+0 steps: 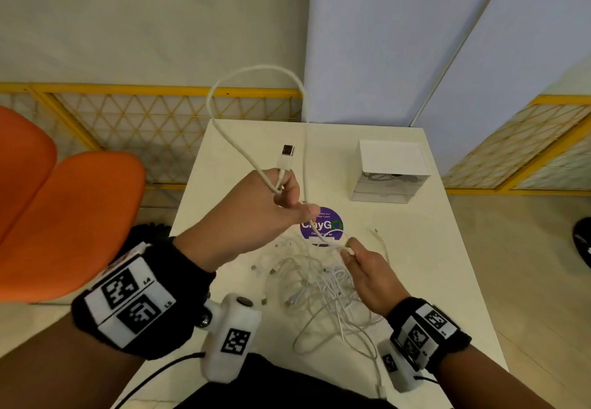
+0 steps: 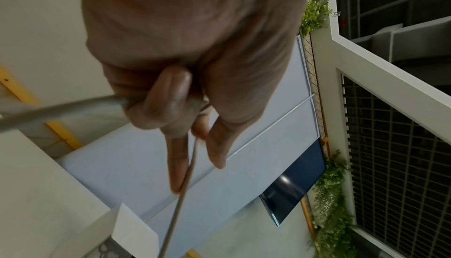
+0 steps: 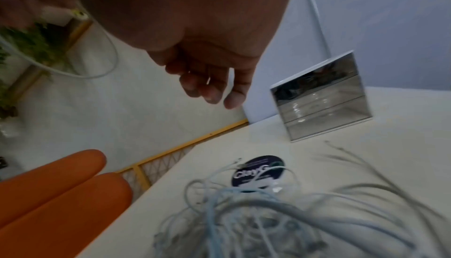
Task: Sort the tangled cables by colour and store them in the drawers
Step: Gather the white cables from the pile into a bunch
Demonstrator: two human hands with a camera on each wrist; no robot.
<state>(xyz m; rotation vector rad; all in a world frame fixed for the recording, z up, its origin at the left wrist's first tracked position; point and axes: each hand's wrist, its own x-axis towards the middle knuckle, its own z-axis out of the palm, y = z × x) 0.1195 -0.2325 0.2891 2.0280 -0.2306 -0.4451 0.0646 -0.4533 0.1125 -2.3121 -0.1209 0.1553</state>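
While both hands (image 1: 256,213) grip one cable (image 1: 256,71): three drawers (image 1: 388,173).

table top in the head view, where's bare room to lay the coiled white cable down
Bare patches on the white table: the far-left stretch behind the raised left hand, and the right strip between the clear plastic drawer unit and the table's near edge. Crowded: the tangled pile of white cables in the near middle, reaching the round purple sticker.

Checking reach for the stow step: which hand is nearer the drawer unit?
Right, as far as one view shows. The right hand is just in front of the drawer unit, low by the cable pile; the left hand is raised farther left.
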